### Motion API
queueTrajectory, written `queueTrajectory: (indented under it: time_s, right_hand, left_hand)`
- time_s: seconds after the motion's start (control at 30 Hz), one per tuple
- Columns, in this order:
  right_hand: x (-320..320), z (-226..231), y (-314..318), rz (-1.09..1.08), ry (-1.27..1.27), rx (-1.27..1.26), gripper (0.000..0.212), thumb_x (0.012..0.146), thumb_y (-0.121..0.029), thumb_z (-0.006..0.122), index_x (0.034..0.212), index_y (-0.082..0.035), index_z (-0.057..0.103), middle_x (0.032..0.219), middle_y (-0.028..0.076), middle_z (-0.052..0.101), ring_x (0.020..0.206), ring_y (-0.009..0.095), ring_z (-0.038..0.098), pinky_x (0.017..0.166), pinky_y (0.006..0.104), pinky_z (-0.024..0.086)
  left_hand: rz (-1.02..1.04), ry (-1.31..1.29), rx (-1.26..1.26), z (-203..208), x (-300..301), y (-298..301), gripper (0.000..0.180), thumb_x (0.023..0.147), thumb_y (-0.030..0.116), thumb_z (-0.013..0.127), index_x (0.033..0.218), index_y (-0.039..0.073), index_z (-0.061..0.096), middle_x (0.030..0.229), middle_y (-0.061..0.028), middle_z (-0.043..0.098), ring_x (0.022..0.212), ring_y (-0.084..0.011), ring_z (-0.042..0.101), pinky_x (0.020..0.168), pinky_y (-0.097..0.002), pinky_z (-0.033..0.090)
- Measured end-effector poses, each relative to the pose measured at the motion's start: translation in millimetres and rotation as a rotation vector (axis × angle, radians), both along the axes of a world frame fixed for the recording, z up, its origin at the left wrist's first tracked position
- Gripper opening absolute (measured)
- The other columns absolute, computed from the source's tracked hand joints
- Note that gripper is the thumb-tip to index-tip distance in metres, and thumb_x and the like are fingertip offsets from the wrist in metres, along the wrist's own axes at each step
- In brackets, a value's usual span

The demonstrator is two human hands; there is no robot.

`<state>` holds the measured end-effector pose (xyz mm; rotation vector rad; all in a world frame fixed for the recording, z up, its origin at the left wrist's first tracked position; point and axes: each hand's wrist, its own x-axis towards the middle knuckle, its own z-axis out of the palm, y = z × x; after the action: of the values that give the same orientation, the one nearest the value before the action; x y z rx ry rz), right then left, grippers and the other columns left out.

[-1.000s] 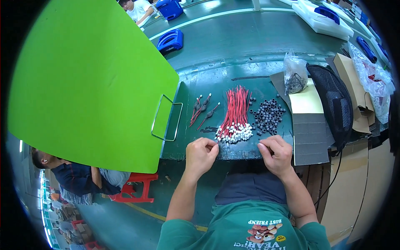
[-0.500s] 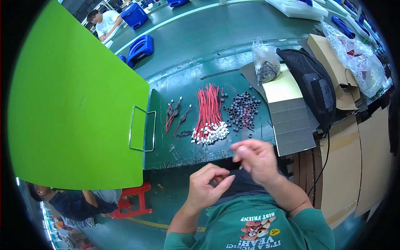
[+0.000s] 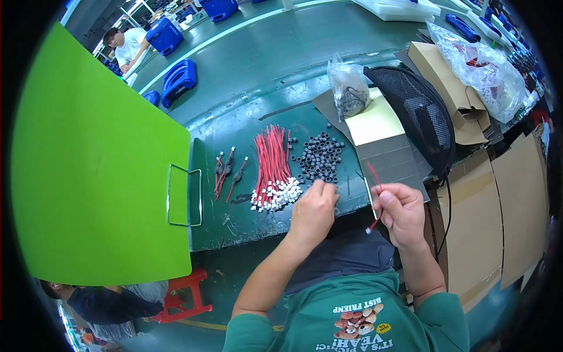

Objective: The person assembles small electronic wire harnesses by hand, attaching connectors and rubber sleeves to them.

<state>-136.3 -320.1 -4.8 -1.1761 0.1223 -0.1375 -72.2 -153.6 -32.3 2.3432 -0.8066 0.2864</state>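
A short red wire (image 3: 375,174) with a white connector (image 3: 368,230) at its lower end is pinched between the thumb and fingers of my right hand (image 3: 404,214), in front of the bench edge. My left hand (image 3: 314,212) reaches over the bench to the near side of a pile of small dark grey rings (image 3: 322,154). Its fingers are curled together and point down; what is between the tips is hidden. Left of the rings lies a bundle of red wires (image 3: 271,154), their white connectors (image 3: 278,195) toward me. Farther left are several red wires with dark lumps (image 3: 223,170).
A green board with a metal handle (image 3: 105,164) stands at the left. On the right are grey cardboard with a yellow sheet (image 3: 375,123), a clear bag (image 3: 350,88), a black mesh case (image 3: 419,111) and cardboard boxes (image 3: 448,88). Other people sit beyond the board.
My left hand has moved forward to the ring pile. My right hand has moved right, and the red wire in it now shows clearly. The whole view has shifted slightly.
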Motion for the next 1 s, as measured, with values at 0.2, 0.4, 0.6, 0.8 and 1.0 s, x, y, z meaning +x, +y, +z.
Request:
queueTrajectory:
  time_s: [0.2, 0.4, 0.6, 0.8, 1.0]
  right_hand:
    - [-1.1, -1.3, -0.5, 0.011, 0.044, 0.042, 0.017, 0.083, -0.012, 0.058, 0.091, 0.002, 0.063, 0.066, 0.005, 0.061, 0.044, 0.0, 0.04, 0.039, 0.0143, 0.029]
    - [-10.4, -5.6, 27.6, 0.182, 0.007, -0.025, 0.014, 0.079, -0.001, 0.059, 0.09, 0.005, 0.064, 0.07, 0.006, 0.063, 0.059, 0.008, 0.056, 0.053, 0.0196, 0.045]
    - [-10.9, -18.5, 44.8, 0.131, -0.027, -0.351, 0.01, 0.079, -0.002, 0.059, 0.083, 0.004, 0.065, 0.066, 0.005, 0.062, 0.056, 0.007, 0.056, 0.048, 0.0176, 0.043]
    - [-10.5, -19.7, 47.4, 0.159, 0.09, -0.223, 0.01, 0.08, -0.003, 0.059, 0.078, 0.004, 0.065, 0.063, 0.004, 0.06, 0.053, 0.005, 0.053, 0.046, 0.0167, 0.039]
    - [-9.8, -20.2, 48.2, 0.128, 0.056, -0.154, 0.013, 0.081, -0.01, 0.06, 0.079, 0.002, 0.066, 0.06, 0.001, 0.059, 0.052, 0.004, 0.053, 0.045, 0.0171, 0.04]
  left_hand:
    - [-0.05, 0.412, -0.267, 11.3, -2.8, 7.9, 0.014, 0.08, 0.007, 0.06, 0.085, -0.004, 0.052, 0.072, -0.0105, 0.057, 0.064, -0.0152, 0.059, 0.053, -0.0284, 0.045]
    - [-0.002, 0.95, -1.294, 8.2, -21.6, 21.8, 0.012, 0.086, 0.006, 0.052, 0.094, 0.0, 0.058, 0.091, -0.0122, 0.062, 0.077, -0.0154, 0.061, 0.069, -0.0269, 0.052]
    - [-0.028, 1.023, -1.68, 11.6, -32.0, 16.1, 0.014, 0.087, 0.011, 0.051, 0.099, 0.003, 0.053, 0.096, -0.0151, 0.061, 0.084, -0.0216, 0.062, 0.077, -0.0334, 0.051]
    - [-0.061, 0.993, -1.655, 8.5, -34.5, 18.1, 0.015, 0.087, 0.011, 0.052, 0.1, 0.003, 0.052, 0.098, -0.0156, 0.061, 0.087, -0.023, 0.061, 0.077, -0.0336, 0.05]
    - [0.007, 0.917, -1.573, 8.6, -37.9, 18.6, 0.022, 0.086, 0.009, 0.054, 0.106, 0.001, 0.052, 0.098, -0.0139, 0.061, 0.092, -0.0191, 0.058, 0.077, -0.0294, 0.048]
